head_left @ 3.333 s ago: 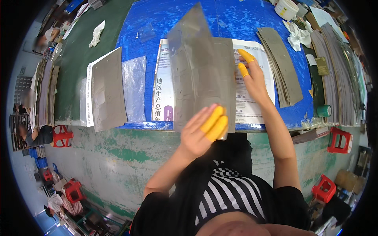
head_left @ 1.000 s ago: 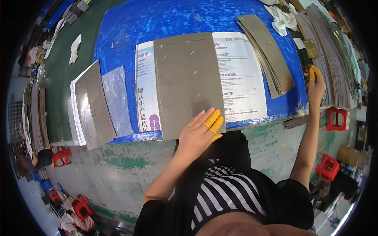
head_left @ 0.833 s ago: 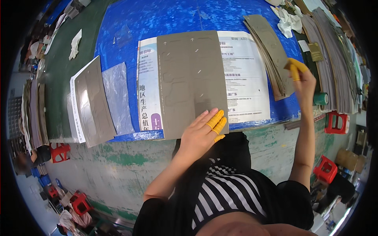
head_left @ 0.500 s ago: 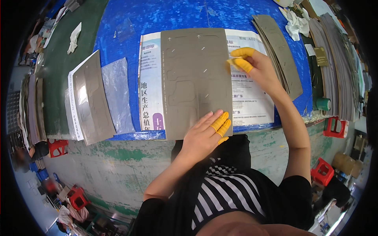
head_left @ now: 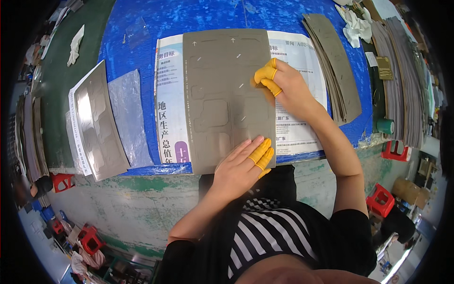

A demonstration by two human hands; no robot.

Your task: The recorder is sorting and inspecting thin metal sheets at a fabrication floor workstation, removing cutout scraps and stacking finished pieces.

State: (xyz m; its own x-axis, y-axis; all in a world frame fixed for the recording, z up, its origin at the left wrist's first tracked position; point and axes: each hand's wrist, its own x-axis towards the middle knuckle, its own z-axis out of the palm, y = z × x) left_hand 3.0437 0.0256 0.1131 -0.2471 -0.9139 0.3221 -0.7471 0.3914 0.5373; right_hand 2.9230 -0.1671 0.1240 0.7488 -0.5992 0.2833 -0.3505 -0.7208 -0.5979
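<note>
A grey-brown embossed sheet (head_left: pixel 220 75) with pale arrows and dashes lies on a spread newspaper (head_left: pixel 171 94). My left hand (head_left: pixel 241 163) rests on its near end, fingers stretched out and flat, some wearing yellow finger cots. Over the sheet's right edge is my right hand (head_left: pixel 283 85), its yellow-covered fingertips pressed together. What they pinch, if anything, is too small and blurred to make out. On the left, another shiny embossed sheet (head_left: pixel 101 123) lies over white printed paper (head_left: pixel 75 128), next to a clear plastic film (head_left: pixel 127 113).
Several similar sheets (head_left: pixel 333 71) are stacked at the right of the blue tabletop (head_left: pixel 208 16). Beyond them are a crumpled white cloth (head_left: pixel 354 26), a green tape roll (head_left: pixel 385 126) and more stacked sheets (head_left: pixel 399 80). Red stools (head_left: pixel 380 200) stand on the floor below.
My right hand has moved left, from over the newspaper to the sheet's right edge, its fingers more curled. My left hand stays on the sheet. The whole view has shifted slightly.
</note>
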